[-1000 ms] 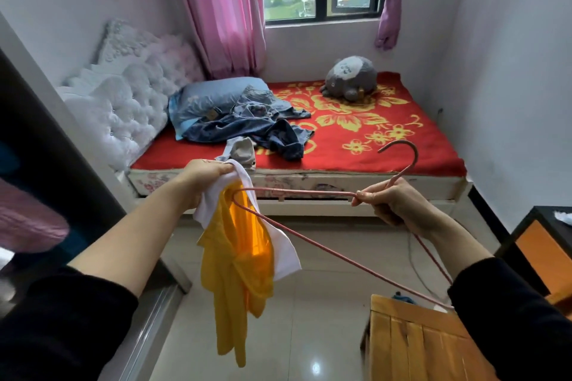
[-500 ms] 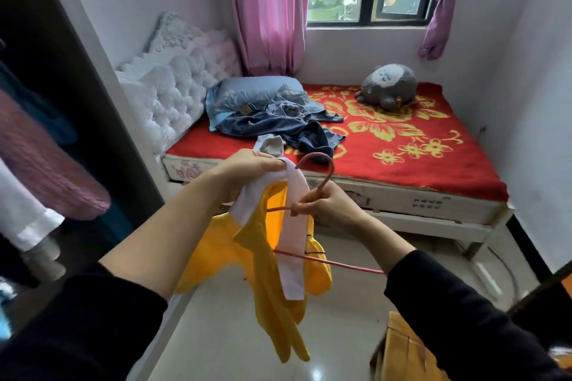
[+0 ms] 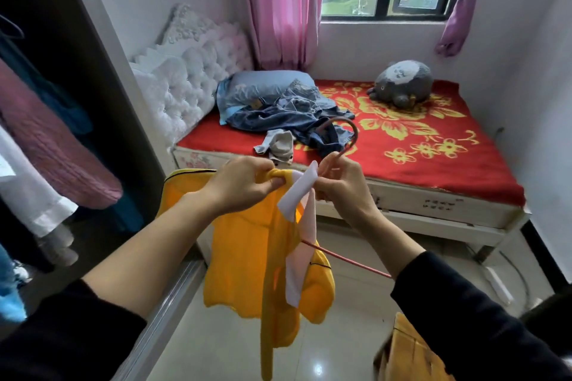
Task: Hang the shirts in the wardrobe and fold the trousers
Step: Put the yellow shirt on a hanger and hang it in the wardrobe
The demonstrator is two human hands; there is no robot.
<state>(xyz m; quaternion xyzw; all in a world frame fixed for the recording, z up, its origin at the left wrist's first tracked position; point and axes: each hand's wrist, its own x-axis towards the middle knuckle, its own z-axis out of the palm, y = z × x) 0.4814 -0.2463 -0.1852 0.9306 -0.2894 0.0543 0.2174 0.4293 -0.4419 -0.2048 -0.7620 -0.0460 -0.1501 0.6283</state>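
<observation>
Left hand (image 3: 244,185): fingers curled, pinching bunched neck of yellow shirt (image 3: 244,260)
Right hand (image 3: 343,190): closed round neck of pink hanger (image 3: 356,134), white collar (image 3: 297,192) against its fingers
Hook stands above right hand; one hanger arm pokes out under shirt toward right sleeve
Shirt held in mid-air between forearms, over floor, in front of bed (image 3: 448,164)
Jeans (image 3: 288,120) crumpled on bed beside blue pillow (image 3: 266,83); small grey garment (image 3: 278,142) near bed edge
Open wardrobe (image 3: 93,71) at left, clothes hanging inside
</observation>
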